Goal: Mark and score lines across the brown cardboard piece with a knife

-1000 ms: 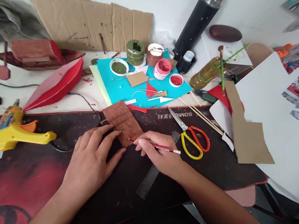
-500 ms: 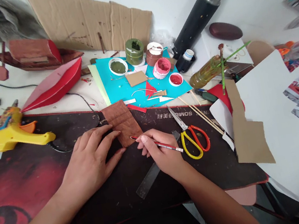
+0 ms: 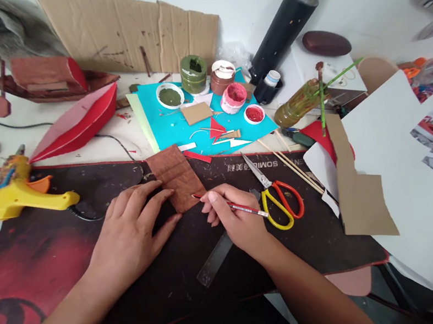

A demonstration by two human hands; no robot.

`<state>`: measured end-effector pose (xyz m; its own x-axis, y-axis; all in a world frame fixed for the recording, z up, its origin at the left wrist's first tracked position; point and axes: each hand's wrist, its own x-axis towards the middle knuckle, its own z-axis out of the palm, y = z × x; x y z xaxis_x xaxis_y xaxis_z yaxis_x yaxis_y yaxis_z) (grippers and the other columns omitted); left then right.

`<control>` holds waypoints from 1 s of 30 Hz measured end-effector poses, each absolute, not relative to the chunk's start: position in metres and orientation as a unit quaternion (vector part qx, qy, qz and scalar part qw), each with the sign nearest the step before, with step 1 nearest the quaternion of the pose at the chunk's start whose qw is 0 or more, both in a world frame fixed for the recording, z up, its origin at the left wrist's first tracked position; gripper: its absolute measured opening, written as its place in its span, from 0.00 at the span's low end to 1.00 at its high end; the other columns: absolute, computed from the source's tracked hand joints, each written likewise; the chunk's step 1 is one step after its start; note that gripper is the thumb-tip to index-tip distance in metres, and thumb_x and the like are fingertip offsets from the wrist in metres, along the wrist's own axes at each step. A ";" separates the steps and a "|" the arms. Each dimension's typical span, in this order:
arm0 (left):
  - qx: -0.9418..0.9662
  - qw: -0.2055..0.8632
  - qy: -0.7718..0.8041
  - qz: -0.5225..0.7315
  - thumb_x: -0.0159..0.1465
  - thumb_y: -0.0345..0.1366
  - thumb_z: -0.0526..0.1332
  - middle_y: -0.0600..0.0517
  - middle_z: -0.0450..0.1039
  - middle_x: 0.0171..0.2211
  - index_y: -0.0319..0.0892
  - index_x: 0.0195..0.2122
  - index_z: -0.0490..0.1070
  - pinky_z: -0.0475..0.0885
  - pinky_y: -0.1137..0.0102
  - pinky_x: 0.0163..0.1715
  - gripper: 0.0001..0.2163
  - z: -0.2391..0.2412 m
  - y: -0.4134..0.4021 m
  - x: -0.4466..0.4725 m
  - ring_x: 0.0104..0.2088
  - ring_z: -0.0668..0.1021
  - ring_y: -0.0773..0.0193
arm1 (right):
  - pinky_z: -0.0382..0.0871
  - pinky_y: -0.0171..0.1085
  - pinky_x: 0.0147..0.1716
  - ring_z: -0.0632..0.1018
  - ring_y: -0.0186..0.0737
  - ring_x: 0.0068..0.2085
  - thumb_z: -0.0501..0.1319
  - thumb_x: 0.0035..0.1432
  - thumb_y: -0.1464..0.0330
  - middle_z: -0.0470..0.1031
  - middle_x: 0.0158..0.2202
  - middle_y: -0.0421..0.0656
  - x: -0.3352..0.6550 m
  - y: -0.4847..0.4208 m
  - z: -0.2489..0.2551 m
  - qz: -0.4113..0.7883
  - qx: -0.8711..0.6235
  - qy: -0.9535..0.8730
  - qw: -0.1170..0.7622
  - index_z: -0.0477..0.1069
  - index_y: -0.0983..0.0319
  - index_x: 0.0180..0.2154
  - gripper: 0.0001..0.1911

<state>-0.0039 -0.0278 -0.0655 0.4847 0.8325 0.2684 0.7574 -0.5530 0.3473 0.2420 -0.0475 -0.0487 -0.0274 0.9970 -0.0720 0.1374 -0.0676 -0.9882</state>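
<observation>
A brown-painted piece of cardboard (image 3: pixel 176 177) lies flat on the dark desk mat (image 3: pixel 141 304). My left hand (image 3: pixel 136 226) rests at its left edge, fingers stretched out and their tips on the piece. Between the thumb and fingers of my right hand (image 3: pixel 232 215) is a red pencil (image 3: pixel 245 209), its point at the lower right part of the brown piece. A clear ruler (image 3: pixel 215 260) lies partly under my right hand. Just right of that hand are scissors (image 3: pixel 275 196) with one yellow and one red handle.
On the left lies a yellow glue gun (image 3: pixel 25 195), with a red paper boat (image 3: pixel 79 122) and a brown model boat (image 3: pixel 47 80) behind it. Open paint jars (image 3: pixel 193 74) stand on blue paper (image 3: pixel 159 122). A black thermos (image 3: pixel 280 28) leans at the back; cut cardboard (image 3: pixel 362 203) lies right.
My right hand and the pencil have shifted slightly to the right, the point moving up and right across the brown piece. My left hand stays in place.
</observation>
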 end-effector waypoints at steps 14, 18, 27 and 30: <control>0.861 0.081 0.460 0.201 0.77 0.43 0.64 0.38 0.76 0.65 0.46 0.65 0.71 0.77 0.45 0.57 0.18 -0.064 -0.027 -0.004 0.60 0.80 0.39 | 0.80 0.30 0.25 0.82 0.33 0.27 0.63 0.79 0.59 0.82 0.31 0.40 0.241 -0.049 -0.048 0.490 -0.553 -0.498 0.453 0.83 0.58 0.41 0.15; 0.861 0.079 0.461 0.200 0.77 0.43 0.64 0.38 0.76 0.65 0.45 0.65 0.71 0.77 0.45 0.57 0.18 -0.064 -0.027 -0.003 0.60 0.80 0.39 | 0.81 0.31 0.25 0.82 0.33 0.26 0.63 0.79 0.57 0.82 0.31 0.40 0.241 -0.049 -0.048 0.486 -0.559 -0.487 0.462 0.83 0.58 0.41 0.16; 0.855 0.093 0.470 0.201 0.77 0.43 0.63 0.40 0.76 0.65 0.48 0.66 0.71 0.77 0.45 0.59 0.18 -0.064 -0.027 -0.003 0.60 0.80 0.41 | 0.81 0.31 0.25 0.82 0.33 0.26 0.63 0.78 0.56 0.82 0.31 0.40 0.241 -0.048 -0.048 0.493 -0.561 -0.482 0.458 0.83 0.58 0.41 0.17; 0.853 0.102 0.471 0.200 0.77 0.43 0.63 0.39 0.76 0.66 0.49 0.66 0.71 0.77 0.44 0.59 0.19 -0.064 -0.028 -0.004 0.61 0.80 0.40 | 0.81 0.31 0.25 0.82 0.34 0.26 0.63 0.78 0.55 0.82 0.31 0.40 0.241 -0.047 -0.048 0.495 -0.562 -0.481 0.456 0.83 0.58 0.41 0.17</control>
